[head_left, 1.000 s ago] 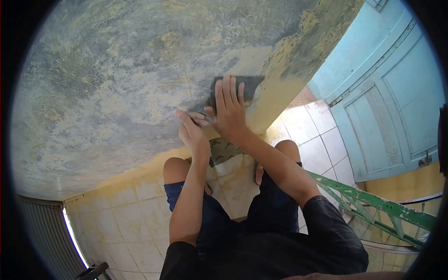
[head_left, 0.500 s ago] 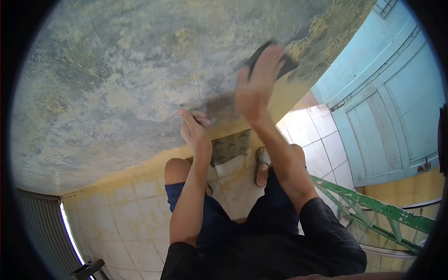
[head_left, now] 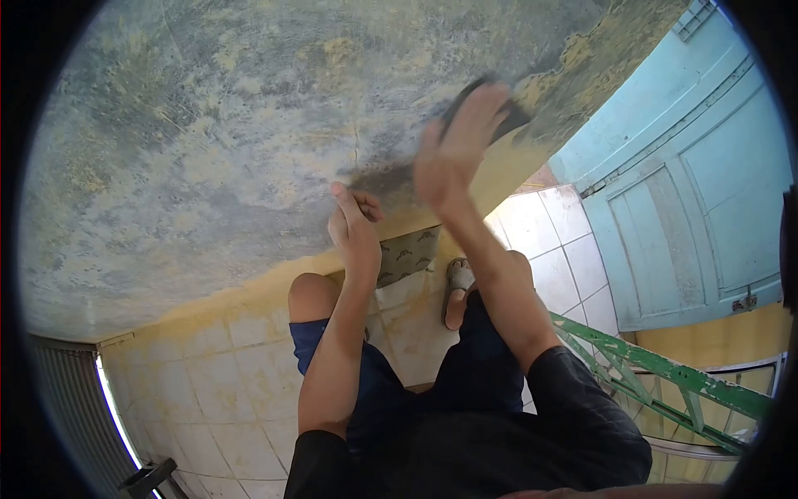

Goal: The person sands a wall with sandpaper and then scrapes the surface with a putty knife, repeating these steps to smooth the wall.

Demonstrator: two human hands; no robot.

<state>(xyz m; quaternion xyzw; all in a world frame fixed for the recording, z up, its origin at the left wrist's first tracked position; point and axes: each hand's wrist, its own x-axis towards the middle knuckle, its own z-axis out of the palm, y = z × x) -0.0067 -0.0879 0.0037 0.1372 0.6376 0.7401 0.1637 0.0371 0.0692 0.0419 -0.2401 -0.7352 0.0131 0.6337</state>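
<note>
My right hand (head_left: 461, 154) presses a dark sheet of sandpaper (head_left: 511, 122) flat against the patchy grey and yellow wall (head_left: 249, 125). Its fingers lie over the sheet, whose corners stick out above and to the right; the hand is slightly blurred. Lower and to the left, my left hand (head_left: 356, 224) is held close to the wall with the thumb up and the fingers loosely curled, apart from the thumb. I see nothing in it, though its palm is partly hidden. Below the hands, a sheet with a printed pattern (head_left: 407, 259) lies at the wall's foot.
To the right are a light blue door (head_left: 682, 241) and a green, paint-worn metal frame (head_left: 665, 366), perhaps a ladder. Stained pale tiles (head_left: 224, 391) cover the floor. At the lower left are a corrugated grey panel (head_left: 62, 391) and a dark stand (head_left: 150, 478).
My left hand has risen slightly and shifted a little right. My right hand stays on the sandpaper at nearly the same part of the wall. The view has tilted slightly.
</note>
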